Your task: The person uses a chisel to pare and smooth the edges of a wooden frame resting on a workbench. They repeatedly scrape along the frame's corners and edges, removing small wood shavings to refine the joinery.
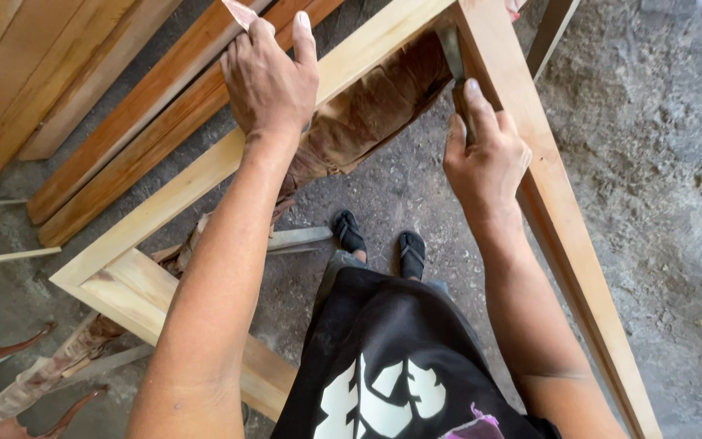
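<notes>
A pale wooden frame point(164, 203) stands around me, its rails meeting in a corner at the top. My left hand point(270, 77) presses flat on the left rail, fingers over its far edge next to a small pinkish scrap point(241, 12). My right hand point(485, 154) grips a dark metal chisel point(451, 49), whose blade points up into the inner corner beside the right rail point(562, 228).
Reddish and pale planks point(123, 138) lie stacked at the upper left. A brown carved wooden piece point(367, 114) sits under the frame. Carved curved legs point(10, 382) lie at the lower left. The floor point(660, 162) is rough grey concrete. My sandalled feet point(379, 240) stand inside the frame.
</notes>
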